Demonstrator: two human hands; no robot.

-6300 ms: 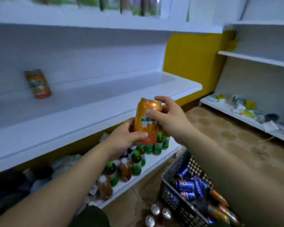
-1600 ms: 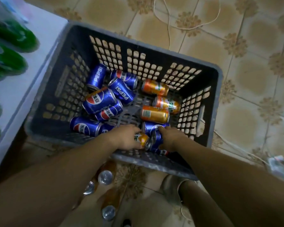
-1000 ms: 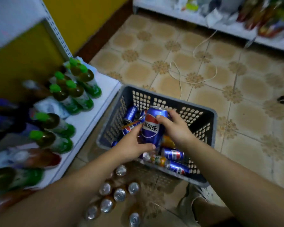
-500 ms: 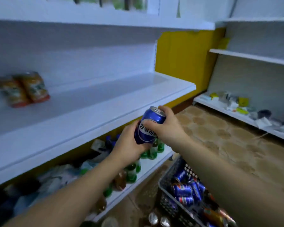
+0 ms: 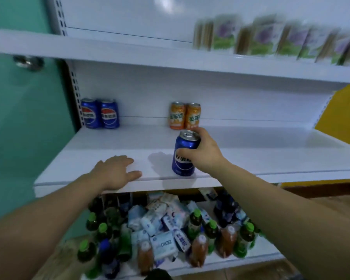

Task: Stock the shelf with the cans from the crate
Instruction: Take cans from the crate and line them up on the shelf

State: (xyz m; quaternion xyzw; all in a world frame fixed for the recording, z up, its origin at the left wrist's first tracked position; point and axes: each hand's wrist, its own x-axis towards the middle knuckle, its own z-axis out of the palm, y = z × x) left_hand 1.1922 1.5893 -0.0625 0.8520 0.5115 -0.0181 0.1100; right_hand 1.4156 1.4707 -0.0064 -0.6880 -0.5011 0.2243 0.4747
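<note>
Right hand (image 5: 205, 152) grip closed around upright blue can (image 5: 184, 153) at centre frame, on shelf (image 5: 109, 142) front edge. Left hand (image 5: 114, 171) flat, empty. Can judged rigid, smooth, likely full; hold mid-body.

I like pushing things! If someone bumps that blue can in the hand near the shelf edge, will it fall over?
Probably: the blue can looks tall and narrow. It sits near the shelf front edge, so it might drop. On its side, it would likely roll.
</note>
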